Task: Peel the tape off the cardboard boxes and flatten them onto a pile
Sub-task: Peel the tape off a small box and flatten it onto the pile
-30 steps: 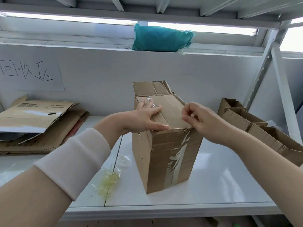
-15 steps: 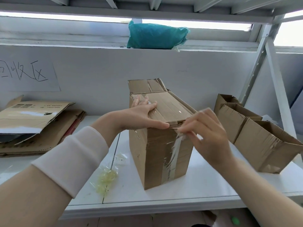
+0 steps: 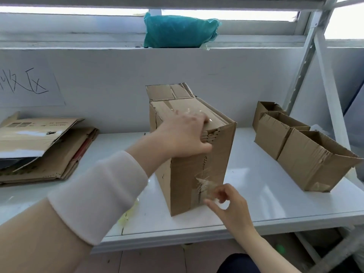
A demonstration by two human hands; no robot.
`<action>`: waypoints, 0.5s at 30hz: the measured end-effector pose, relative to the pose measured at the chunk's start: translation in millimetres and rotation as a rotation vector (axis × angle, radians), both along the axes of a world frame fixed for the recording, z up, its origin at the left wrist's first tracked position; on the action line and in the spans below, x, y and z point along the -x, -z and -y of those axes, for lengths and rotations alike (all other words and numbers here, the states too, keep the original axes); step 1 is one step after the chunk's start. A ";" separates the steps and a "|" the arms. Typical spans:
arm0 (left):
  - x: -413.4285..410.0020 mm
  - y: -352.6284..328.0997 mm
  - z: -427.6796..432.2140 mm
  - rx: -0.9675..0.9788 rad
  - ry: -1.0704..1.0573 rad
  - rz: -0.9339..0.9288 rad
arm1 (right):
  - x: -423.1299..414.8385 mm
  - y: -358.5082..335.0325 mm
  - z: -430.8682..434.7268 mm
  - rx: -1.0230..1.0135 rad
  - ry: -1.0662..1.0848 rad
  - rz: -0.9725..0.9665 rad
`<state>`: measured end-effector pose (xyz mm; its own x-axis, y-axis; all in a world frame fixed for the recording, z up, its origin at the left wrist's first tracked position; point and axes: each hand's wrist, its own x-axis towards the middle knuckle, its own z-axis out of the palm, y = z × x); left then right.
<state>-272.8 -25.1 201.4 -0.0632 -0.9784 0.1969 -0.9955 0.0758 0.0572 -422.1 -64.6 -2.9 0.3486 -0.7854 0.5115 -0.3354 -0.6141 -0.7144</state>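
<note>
A tall brown cardboard box [image 3: 215, 158] stands upright in the middle of the white shelf [image 3: 252, 198]. My left hand [image 3: 184, 137] presses on its top front edge, fingers spread over the closed flaps. My right hand [image 3: 226, 203] is low in front of the box and pinches a clear strip of tape [image 3: 204, 186] that is peeled away from the front seam. The strip's lower end still clings to the box face. A pile of flattened cardboard [image 3: 39, 146] lies at the left of the shelf.
Two open cardboard boxes [image 3: 307, 152] lie on their sides at the right, beside a slanted metal upright [image 3: 331, 95]. A crumpled wad of yellowish tape [image 3: 128, 215] rests by my left sleeve. A teal bag [image 3: 180, 30] sits on the ledge above.
My right hand has dropped from the box's top edge down its front, pulling the tape strip off the seam. My left hand stays on top of the box.
</note>
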 end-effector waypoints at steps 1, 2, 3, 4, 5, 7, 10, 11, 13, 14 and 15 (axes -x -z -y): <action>5.7 5.7 1.4 0.062 0.007 0.041 | -3.1 -6.0 -3.4 -0.084 0.057 0.078; 9.5 10.4 3.5 0.127 0.004 0.065 | -6.9 -11.8 -5.9 -0.175 0.092 0.137; 11.6 13.2 5.5 0.184 -0.006 0.076 | -10.7 -17.4 -8.0 -0.267 0.109 0.184; 11.5 14.4 7.6 0.230 -0.016 0.076 | -14.6 -23.0 -9.5 -0.345 0.122 0.225; 10.4 14.5 9.4 0.262 -0.026 0.070 | -19.0 -27.0 -10.4 -0.401 0.139 0.257; 8.6 14.3 12.0 0.296 -0.051 0.083 | -28.9 -35.2 -12.0 -0.445 0.190 0.274; 9.3 16.1 15.7 0.323 -0.070 0.159 | -43.6 -45.0 -10.4 -0.470 0.231 0.308; 10.6 16.1 16.9 0.321 -0.071 0.167 | -47.2 -47.5 -10.1 -0.455 0.231 0.318; 12.3 16.9 19.9 0.291 -0.082 0.203 | -51.3 -50.1 -12.0 -0.417 0.214 0.343; 13.1 17.8 21.6 0.264 -0.094 0.236 | -51.9 -50.5 -14.2 -0.410 0.205 0.357; 14.1 18.6 23.1 0.236 -0.108 0.262 | -51.4 -48.6 -15.8 -0.405 0.201 0.364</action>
<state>-286.9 -48.2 182.7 -0.0406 -0.9119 0.4084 -0.9770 -0.0494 -0.2073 -370.7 -48.9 45.7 0.0304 -0.9760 0.2155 -0.1060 -0.2175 -0.9703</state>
